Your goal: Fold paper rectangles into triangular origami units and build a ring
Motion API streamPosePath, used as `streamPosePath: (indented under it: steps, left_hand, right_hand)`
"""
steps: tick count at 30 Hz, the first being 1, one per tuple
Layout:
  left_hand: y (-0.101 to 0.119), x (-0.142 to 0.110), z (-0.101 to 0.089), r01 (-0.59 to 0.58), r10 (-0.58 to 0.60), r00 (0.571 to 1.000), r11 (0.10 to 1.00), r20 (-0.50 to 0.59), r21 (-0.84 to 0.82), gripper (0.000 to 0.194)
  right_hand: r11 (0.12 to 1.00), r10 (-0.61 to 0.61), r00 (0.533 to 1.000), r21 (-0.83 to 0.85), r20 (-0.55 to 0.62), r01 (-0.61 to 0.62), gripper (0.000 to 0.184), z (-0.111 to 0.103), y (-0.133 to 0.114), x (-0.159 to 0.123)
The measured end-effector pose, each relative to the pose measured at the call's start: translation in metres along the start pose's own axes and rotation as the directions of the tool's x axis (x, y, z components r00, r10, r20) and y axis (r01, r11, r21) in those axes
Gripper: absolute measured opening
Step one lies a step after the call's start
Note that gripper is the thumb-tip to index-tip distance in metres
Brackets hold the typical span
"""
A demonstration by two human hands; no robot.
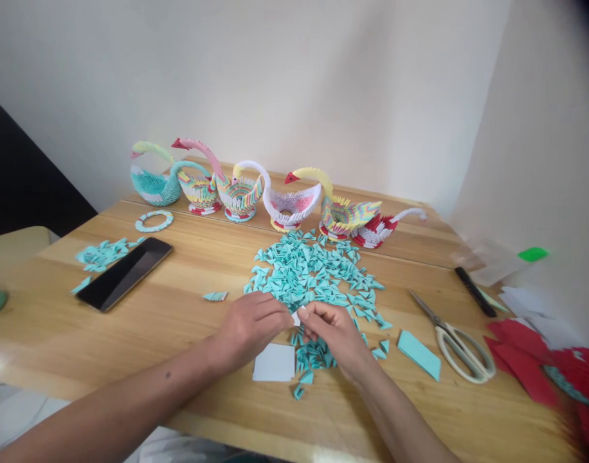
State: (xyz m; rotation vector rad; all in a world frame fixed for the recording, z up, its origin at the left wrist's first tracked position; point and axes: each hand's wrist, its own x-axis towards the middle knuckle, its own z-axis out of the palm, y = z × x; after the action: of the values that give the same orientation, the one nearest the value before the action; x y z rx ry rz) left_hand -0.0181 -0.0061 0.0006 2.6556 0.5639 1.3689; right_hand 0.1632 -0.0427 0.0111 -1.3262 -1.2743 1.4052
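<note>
Between my two hands is a small folded piece of white paper [296,317], partly hidden by the fingers. My left hand [253,325] pinches it from the left, and my right hand [332,331] grips its other side with thumb and fingers. Both hands are just above the near part of a large heap of turquoise folded paper triangles [304,263]. Below my left hand lies a stack of white paper rectangles [274,363]. A short row of joined turquoise pieces [215,296] rests to the left of that hand.
Several folded-paper swans [292,199] stand along the back. At left are a phone [125,273], a paper ring [154,221] and a smaller turquoise pile [104,254]. Turquoise paper sheets [418,355], scissors [461,350], a black cutter [474,292] and red paper [521,357] lie right.
</note>
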Motion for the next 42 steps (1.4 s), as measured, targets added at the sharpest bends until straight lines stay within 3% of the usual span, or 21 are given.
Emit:
streamPosePath:
  steps: [6, 8, 10, 12, 14, 16, 18, 21, 26, 34, 39, 42]
  left_hand:
    - [0.000, -0.001, 0.000, 0.017, -0.016, 0.999, 1.000, 0.046, -0.018, 0.020]
    - [0.001, -0.001, 0.000, 0.073, -0.069, 0.994, 0.996, 0.082, -0.042, 0.020]
    - [0.002, -0.001, 0.000, 0.200, -0.185, 0.974, 0.973, 0.133, -0.112, 0.018]
    - [0.002, -0.001, 0.001, 0.386, -0.348, 0.916, 0.900, 0.198, -0.202, 0.014]
    - [0.001, -0.002, 0.004, 0.559, -0.493, 0.826, 0.778, 0.274, -0.286, 0.011]
    - [0.000, -0.002, 0.006, 0.665, -0.568, 0.746, 0.663, 0.348, -0.345, 0.014]
    - [-0.001, -0.003, 0.007, 0.713, -0.588, 0.701, 0.588, 0.403, -0.382, 0.019]
    - [-0.001, -0.002, 0.006, 0.744, -0.606, 0.668, 0.526, 0.433, -0.412, 0.022]
    - [0.001, 0.002, 0.003, 0.758, -0.631, 0.649, 0.485, 0.425, -0.437, 0.019]
    - [0.007, 0.000, 0.004, 0.682, -0.539, 0.731, 0.589, 0.419, -0.434, 0.019]
    - [0.001, -0.005, 0.009, 0.761, -0.607, 0.636, 0.391, 0.477, -0.518, 0.026]
    - [-0.003, -0.006, 0.012, 0.775, -0.622, 0.601, 0.300, 0.502, -0.557, 0.030]
  right_hand:
    - [0.994, -0.064, 0.997, -0.082, 0.031, 0.067, 0.039, -0.003, 0.002, 0.000]
    - [0.983, -0.103, 0.994, -0.149, 0.030, 0.107, 0.039, -0.003, 0.002, 0.000]
    - [0.963, -0.148, 0.989, -0.224, 0.025, 0.150, 0.037, -0.003, 0.000, -0.001]
    - [0.938, -0.191, 0.981, -0.290, 0.025, 0.190, 0.037, -0.002, -0.001, -0.002]
    - [0.918, -0.218, 0.976, -0.335, 0.028, 0.215, 0.036, -0.001, -0.003, -0.002]
    - [0.907, -0.226, 0.974, -0.359, 0.029, 0.221, 0.036, 0.000, -0.003, -0.002]
    - [0.906, -0.215, 0.976, -0.369, 0.029, 0.210, 0.036, -0.001, -0.003, -0.003]
    - [0.919, -0.186, 0.982, -0.347, 0.046, 0.190, 0.039, -0.003, -0.002, -0.003]
    - [0.926, -0.163, 0.982, -0.330, 0.092, 0.184, 0.033, -0.005, -0.003, -0.002]
    - [0.877, -0.205, 0.978, -0.434, 0.044, 0.204, 0.037, -0.002, 0.000, -0.001]
    - [0.952, -0.154, 0.987, -0.262, 0.042, 0.160, 0.039, -0.007, 0.004, 0.002]
    - [0.975, -0.137, 0.989, -0.168, 0.064, 0.146, 0.039, -0.008, 0.003, 0.004]
